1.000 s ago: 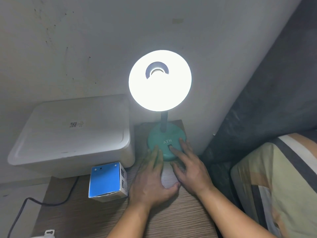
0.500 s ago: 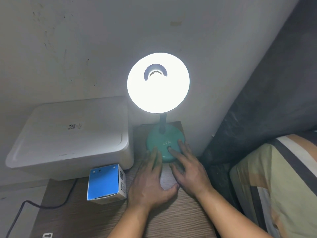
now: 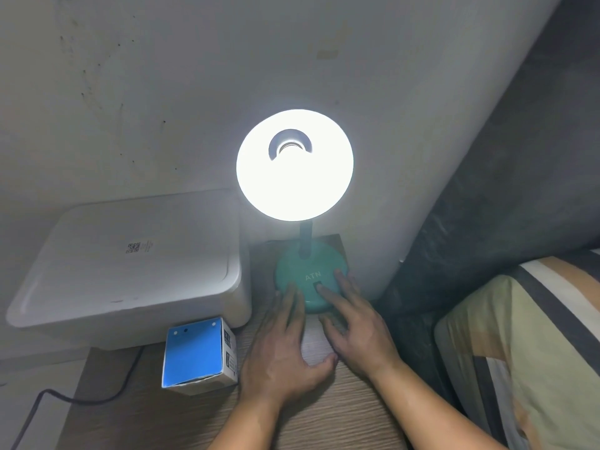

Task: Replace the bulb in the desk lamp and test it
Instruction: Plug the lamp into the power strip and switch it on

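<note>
Glowing bright at centre frame, the lamp shade (image 3: 294, 177) blazes white, the bulb's socket (image 3: 291, 147) showing through its top hole. Below it, the teal lamp base (image 3: 310, 276) sits on the wooden table (image 3: 324, 417), lettered "ATN". Right hand (image 3: 354, 326) lies flat, fingers straight, one fingertip on the dark switch (image 3: 317, 284) just under the lettering. Left hand (image 3: 285, 349) rests open beside it, fingertips touching the base's rim. Lower left, a blue-topped carton (image 3: 194, 352); its side print is too small to read. Behind it, a white bin (image 3: 130, 261) with a QR sticker.
</note>
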`<state>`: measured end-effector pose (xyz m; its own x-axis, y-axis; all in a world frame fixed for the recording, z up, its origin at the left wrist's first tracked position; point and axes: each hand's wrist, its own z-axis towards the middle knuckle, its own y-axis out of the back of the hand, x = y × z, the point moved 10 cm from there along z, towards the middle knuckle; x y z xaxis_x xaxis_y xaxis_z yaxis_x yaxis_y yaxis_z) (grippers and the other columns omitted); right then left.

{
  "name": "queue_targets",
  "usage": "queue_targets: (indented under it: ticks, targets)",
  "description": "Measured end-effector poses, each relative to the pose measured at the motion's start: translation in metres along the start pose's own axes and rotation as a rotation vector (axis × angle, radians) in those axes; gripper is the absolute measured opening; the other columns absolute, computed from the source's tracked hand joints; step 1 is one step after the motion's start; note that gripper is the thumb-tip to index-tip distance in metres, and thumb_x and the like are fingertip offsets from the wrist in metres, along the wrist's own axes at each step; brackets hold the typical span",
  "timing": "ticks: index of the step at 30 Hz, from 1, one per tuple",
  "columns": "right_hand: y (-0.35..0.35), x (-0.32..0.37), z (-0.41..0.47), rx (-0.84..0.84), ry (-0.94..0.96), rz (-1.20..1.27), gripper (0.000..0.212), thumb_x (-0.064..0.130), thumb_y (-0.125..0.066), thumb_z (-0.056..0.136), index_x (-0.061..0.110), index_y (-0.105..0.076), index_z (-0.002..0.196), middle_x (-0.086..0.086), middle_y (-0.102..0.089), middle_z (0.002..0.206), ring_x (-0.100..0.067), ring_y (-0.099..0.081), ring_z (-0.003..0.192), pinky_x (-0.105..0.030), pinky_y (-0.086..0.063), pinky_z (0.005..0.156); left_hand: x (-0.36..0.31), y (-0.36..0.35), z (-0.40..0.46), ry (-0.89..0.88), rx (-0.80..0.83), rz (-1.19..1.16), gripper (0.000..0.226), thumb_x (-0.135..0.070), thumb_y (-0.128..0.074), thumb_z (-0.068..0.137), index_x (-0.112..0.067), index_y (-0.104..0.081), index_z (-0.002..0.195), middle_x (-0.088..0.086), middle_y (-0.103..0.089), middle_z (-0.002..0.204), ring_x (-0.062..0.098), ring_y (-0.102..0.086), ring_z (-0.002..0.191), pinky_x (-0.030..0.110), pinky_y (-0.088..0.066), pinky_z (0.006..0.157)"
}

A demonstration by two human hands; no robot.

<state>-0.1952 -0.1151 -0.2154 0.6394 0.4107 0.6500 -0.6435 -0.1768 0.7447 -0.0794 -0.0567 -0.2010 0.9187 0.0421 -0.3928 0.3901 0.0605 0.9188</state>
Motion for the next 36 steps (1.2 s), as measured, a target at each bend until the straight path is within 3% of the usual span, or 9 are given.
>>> queue_targets:
  ticks: [14,25,29,31,34,36]
  targets:
    - [0.000,0.001,0.000,-0.018,0.030,-0.056,0.059,0.031,-0.059,0.090,0.046,-0.036,0.142,0.011,-0.018,0.159,0.002,-0.004,0.145,-0.019,-0.014,0.113,-0.002,0.004,-0.001,-0.004,-0.015,0.040,0.108,-0.077,-0.046,0.071,-0.025,-0.009,0.157,-0.012,0.008,0.161,0.007,0.009,0.149,0.006,0.030,0.097]
    - [0.003,0.006,0.002,-0.017,0.040,-0.099,0.059,0.029,-0.060,0.087,0.041,-0.039,0.141,0.004,-0.026,0.156,0.005,-0.002,0.139,-0.009,0.000,0.109,-0.001,0.003,0.000,-0.008,-0.013,0.025,0.106,-0.077,-0.047,0.071,-0.021,-0.018,0.156,-0.008,-0.006,0.162,0.013,-0.004,0.150,0.008,0.028,0.101]
    - [0.001,0.007,0.003,0.003,0.031,-0.127,0.060,0.028,-0.056,0.087,0.040,-0.036,0.142,0.002,-0.025,0.156,-0.012,-0.013,0.142,-0.022,-0.011,0.115,0.003,-0.001,0.000,-0.001,-0.006,0.018,0.106,-0.076,-0.050,0.070,-0.019,-0.024,0.155,-0.002,-0.013,0.163,0.014,-0.009,0.150,0.010,0.024,0.106]
    - [0.000,0.006,0.003,0.009,0.030,-0.157,0.061,0.032,-0.053,0.086,0.042,-0.032,0.142,0.002,-0.023,0.156,-0.018,-0.017,0.142,-0.034,-0.025,0.115,0.006,-0.003,0.000,0.003,-0.006,0.030,0.109,-0.077,-0.050,0.068,-0.016,-0.024,0.155,0.000,-0.011,0.164,0.016,-0.011,0.150,0.018,0.011,0.116]
    - [-0.003,0.000,0.004,0.038,0.000,-0.199,0.063,0.040,-0.049,0.086,0.044,-0.025,0.144,0.005,-0.014,0.158,-0.022,-0.017,0.143,-0.042,-0.034,0.112,0.008,-0.013,-0.002,-0.039,0.007,0.013,0.113,-0.080,-0.041,0.071,-0.022,0.008,0.154,-0.009,0.021,0.160,0.009,0.013,0.149,0.025,0.002,0.121]
    - [-0.005,0.000,0.004,0.046,0.005,-0.202,0.063,0.041,-0.049,0.087,0.044,-0.025,0.145,0.005,-0.012,0.158,-0.023,-0.016,0.144,-0.043,-0.033,0.113,0.009,-0.012,-0.002,-0.046,-0.014,0.006,0.111,-0.081,-0.039,0.072,-0.023,0.011,0.152,-0.010,0.022,0.159,0.009,0.015,0.148,0.023,0.009,0.118]
